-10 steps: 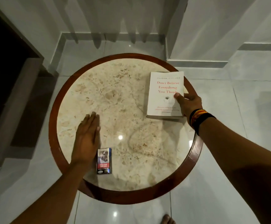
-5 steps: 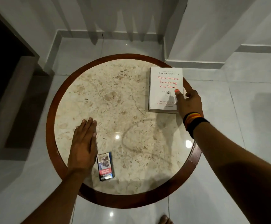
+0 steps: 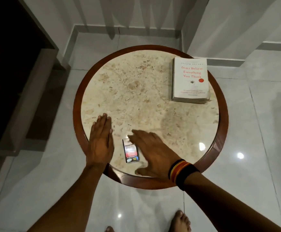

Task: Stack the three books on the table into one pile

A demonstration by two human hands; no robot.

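A pile of books lies at the far right of the round marble table; the top one is white with red title lettering, and page edges of others show beneath it. My left hand rests flat on the near left of the tabletop, fingers together. My right hand, with a striped wristband, hovers blurred over the near edge, fingers spread, holding nothing. Both hands are far from the books.
A small cigarette pack lies between my hands, its right side partly under my right fingers. The table has a dark wooden rim. Glossy white floor tiles surround it, a dark cabinet stands left, and my bare feet show below.
My right hand has let go of the white book and swung back to the near edge beside the cigarette pack. The pile stays at the far right. My left hand barely moved.
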